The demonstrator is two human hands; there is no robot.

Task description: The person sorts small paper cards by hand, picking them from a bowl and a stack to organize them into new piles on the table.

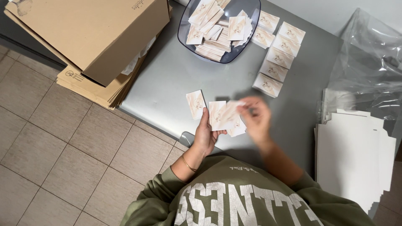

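From my remote seat, the biggest thing I see is the grey table (176,79), with a stack of flattened cardboard boxes (90,37) overhanging its left edge and a pile of white sheets (356,163) with clear plastic wrap (368,62) at the right. That overhang looks to me like the first hazard: an elbow knock could tip it to the floor. Next down, a dark clear bowl (217,29) holds a loose heap of small cards, and a row of card stacks (276,58) runs beside it, easily scattered by a sleeve. Smallest: my left hand (205,134) pinches a fan of cards (222,115), one card (196,104) lying apart on the table. My right hand (256,119) is motion-blurred; it seems closed on a card in the fan, though I can't tell for sure. A loose pinch could let cards slip off the near edge
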